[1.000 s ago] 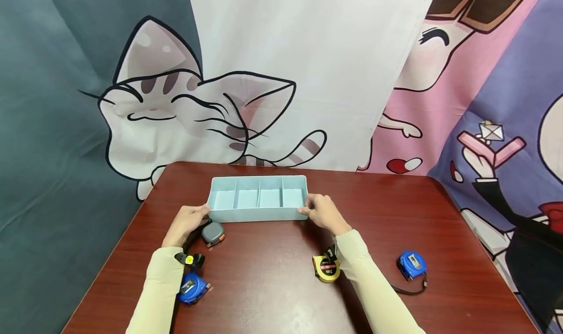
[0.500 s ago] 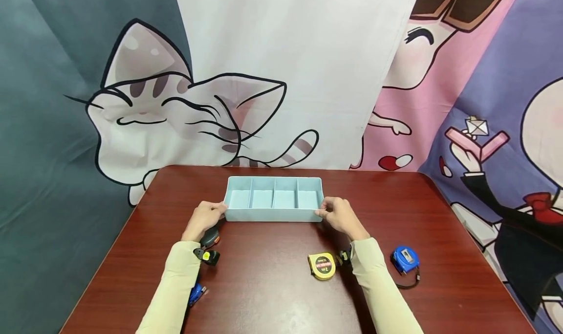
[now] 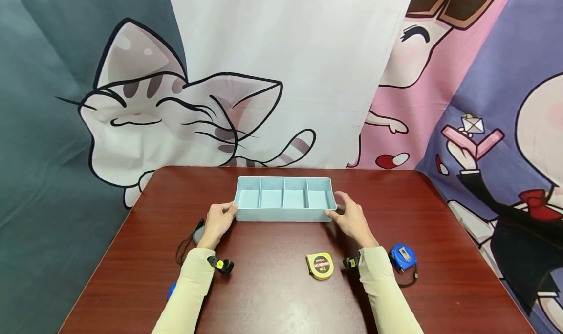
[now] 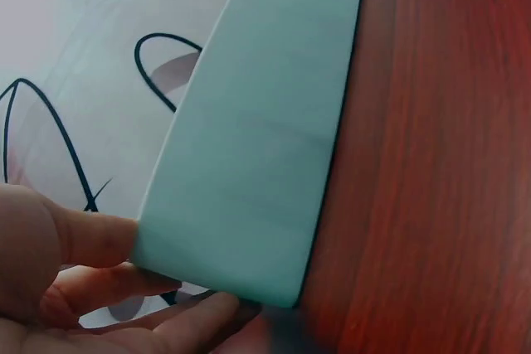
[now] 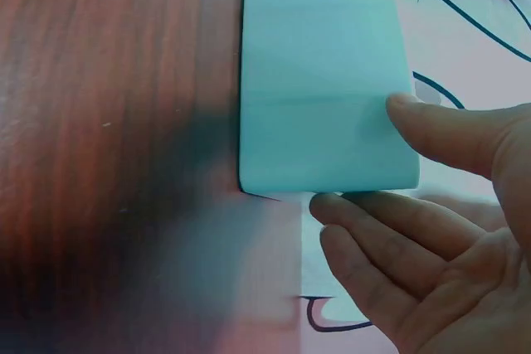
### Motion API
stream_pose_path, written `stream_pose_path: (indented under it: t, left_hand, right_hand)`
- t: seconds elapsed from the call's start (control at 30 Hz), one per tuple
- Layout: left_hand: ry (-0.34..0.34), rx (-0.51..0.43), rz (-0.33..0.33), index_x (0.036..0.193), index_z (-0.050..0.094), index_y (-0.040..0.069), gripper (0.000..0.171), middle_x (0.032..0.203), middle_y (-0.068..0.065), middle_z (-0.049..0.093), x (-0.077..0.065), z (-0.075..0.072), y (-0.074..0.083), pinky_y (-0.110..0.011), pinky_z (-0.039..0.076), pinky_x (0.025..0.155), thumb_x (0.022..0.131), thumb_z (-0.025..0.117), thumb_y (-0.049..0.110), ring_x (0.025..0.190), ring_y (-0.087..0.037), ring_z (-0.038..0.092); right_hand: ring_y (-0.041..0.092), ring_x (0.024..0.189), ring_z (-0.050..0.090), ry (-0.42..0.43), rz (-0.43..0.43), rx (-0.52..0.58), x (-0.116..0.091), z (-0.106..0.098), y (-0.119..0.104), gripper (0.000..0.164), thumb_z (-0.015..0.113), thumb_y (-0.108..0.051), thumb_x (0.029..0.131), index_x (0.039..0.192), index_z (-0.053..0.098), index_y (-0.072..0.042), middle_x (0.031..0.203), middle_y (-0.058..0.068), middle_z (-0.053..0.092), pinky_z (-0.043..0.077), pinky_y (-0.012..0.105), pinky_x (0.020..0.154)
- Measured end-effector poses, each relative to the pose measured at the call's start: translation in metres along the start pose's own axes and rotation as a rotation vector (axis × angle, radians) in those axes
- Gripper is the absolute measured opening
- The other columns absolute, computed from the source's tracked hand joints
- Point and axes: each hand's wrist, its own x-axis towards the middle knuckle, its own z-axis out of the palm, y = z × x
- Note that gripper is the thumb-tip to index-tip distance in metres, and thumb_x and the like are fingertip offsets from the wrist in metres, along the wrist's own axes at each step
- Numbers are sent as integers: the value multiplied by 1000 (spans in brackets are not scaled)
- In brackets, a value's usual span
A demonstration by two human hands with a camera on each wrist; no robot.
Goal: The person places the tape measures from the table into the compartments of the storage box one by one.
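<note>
A light blue divided box (image 3: 283, 215) with several compartments sits upright near the back of the table. At its left end, my left hand (image 3: 218, 225) pinches the end wall by the near corner; in the left wrist view one digit (image 4: 99, 240) passes over the rim while others lie along the outside. My right hand (image 3: 353, 222) is at the other end with fingers spread. In the right wrist view its thumb (image 5: 431, 126) touches the front wall's rim, and the straight fingertips lie just off the end wall.
A yellow tape measure (image 3: 320, 266) lies in front of the box, near the right wrist. One blue tape measure (image 3: 403, 257) is right of the right sleeve. The left arm partly hides a grey tape measure (image 3: 199, 233) and another blue one (image 3: 172, 289). A printed curtain (image 3: 281, 40) hangs behind.
Both hands and the box have shifted right along the table. The right hand's fingers have spread away from the box's end. The left arm now covers more of the left tape measures.
</note>
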Motion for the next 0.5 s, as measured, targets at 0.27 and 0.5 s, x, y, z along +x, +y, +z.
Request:
stream_pose_path:
  t: [0.27, 0.5]
  left_hand:
    - [136, 21, 3, 102, 59, 34, 41, 101, 9, 56, 18, 30, -35, -37, 38, 76, 73, 45, 60, 99, -12, 46]
    - [93, -9, 3, 106, 58, 31, 40, 106, 5, 54, 3, 28, -21, -38, 37, 79, 77, 43, 54, 103, -16, 44]
  right_hand:
    - [23, 90, 54, 51, 26, 60, -6, -1, 8, 52, 65, -33, 71, 114, 51, -5, 99, 15, 57, 42, 38, 74]
    - [21, 88, 55, 69, 50, 92, -12, -4, 14, 53, 64, -34, 72, 115, 52, -6, 98, 14, 58, 42, 38, 74]
